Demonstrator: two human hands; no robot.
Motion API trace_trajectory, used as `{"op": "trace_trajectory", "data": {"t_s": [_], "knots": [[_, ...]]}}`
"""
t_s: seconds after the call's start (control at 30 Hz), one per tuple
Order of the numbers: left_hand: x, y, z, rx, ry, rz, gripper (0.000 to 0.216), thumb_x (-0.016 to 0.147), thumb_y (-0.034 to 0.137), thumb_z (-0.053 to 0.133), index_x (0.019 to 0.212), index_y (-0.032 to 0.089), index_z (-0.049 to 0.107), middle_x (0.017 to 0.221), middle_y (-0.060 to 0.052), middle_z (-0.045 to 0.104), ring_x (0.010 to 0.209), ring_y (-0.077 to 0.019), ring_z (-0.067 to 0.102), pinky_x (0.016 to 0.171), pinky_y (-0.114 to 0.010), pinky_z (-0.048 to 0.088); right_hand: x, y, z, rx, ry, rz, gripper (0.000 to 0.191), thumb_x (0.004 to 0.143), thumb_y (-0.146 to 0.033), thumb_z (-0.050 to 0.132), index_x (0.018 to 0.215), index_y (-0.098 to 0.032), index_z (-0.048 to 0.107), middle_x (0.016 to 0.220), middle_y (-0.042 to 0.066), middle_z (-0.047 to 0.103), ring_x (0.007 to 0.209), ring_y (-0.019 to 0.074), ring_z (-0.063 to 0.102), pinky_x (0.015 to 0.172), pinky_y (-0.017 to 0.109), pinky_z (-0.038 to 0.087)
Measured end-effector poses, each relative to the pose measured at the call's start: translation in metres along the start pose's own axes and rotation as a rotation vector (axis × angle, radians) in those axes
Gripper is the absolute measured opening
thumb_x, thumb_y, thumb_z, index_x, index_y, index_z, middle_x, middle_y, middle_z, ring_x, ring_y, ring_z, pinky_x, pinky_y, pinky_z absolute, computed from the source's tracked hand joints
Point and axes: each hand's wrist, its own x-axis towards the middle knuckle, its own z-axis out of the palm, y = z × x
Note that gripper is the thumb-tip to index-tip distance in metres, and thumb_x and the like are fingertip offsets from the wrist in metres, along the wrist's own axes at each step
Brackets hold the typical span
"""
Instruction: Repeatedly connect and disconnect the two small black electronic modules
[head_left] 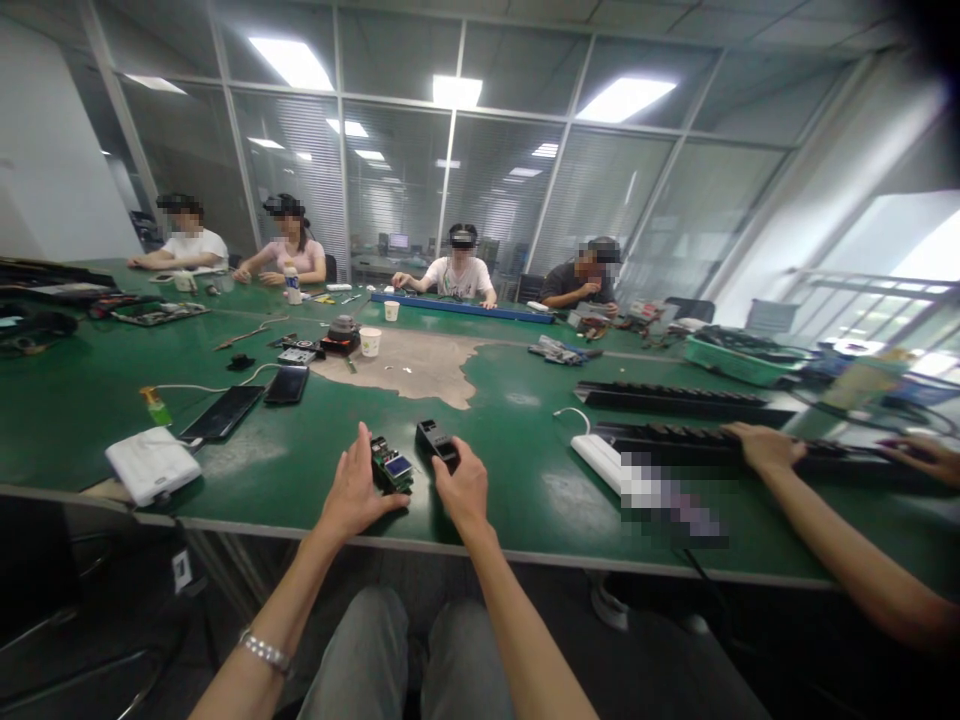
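Note:
In front of me, over the near part of the table, my left hand [354, 492] grips a small green circuit board [381, 462] between its raised fingers and its thumb. A little blue screen [399, 467] faces up on that board. Just to the right, my right hand [466, 487] is closed around a black plastic housing [433, 440], fingers over its right side. A small gap separates housing and board. The housing's lower end is hidden by my fingers.
To the left lie a white box [152, 465] and two dark phones [225, 412] with a cable. A white power strip [600, 462] and black rails [675, 398] lie right, beside a neighbour's hand [766, 450]. Paper cups [370, 342] stand ahead; several people sit opposite.

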Motion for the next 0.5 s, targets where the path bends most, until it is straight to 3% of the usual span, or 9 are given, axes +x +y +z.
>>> {"op": "trace_trajectory", "data": {"t_s": [0.2,0.37,0.5], "knots": [[0.0,0.0,-0.001,0.001,-0.001,-0.032,0.132,0.063,0.052,0.077,0.15,0.017,-0.015,0.149,-0.022,0.033,0.139,-0.0371,0.031,0.112,-0.058,0.023,-0.002,0.006,0.006,-0.032,0.017,-0.056,0.062,0.078,-0.034,0.064,0.131,-0.004,0.052,0.125,0.022,0.06,0.116,0.0321,0.056,0.101,0.044,0.04],[0.0,-0.001,0.0,-0.037,-0.029,-0.034,0.127,0.069,0.047,0.074,0.149,0.019,-0.02,0.151,-0.022,0.032,0.14,-0.0339,0.033,0.113,-0.057,0.02,-0.001,0.002,0.002,0.026,-0.019,-0.002,0.051,0.081,-0.033,0.06,0.127,-0.011,0.057,0.116,0.017,0.066,0.107,0.0287,0.062,0.095,0.043,0.046],[-0.001,-0.003,0.001,-0.042,-0.046,-0.03,0.126,0.07,0.049,0.073,0.148,0.02,-0.022,0.152,-0.022,0.03,0.141,-0.0333,0.031,0.114,-0.058,0.017,-0.002,-0.019,-0.006,0.187,-0.004,0.017,0.048,0.082,-0.039,0.061,0.124,-0.017,0.059,0.113,0.012,0.068,0.103,0.0252,0.065,0.092,0.038,0.049]]}}
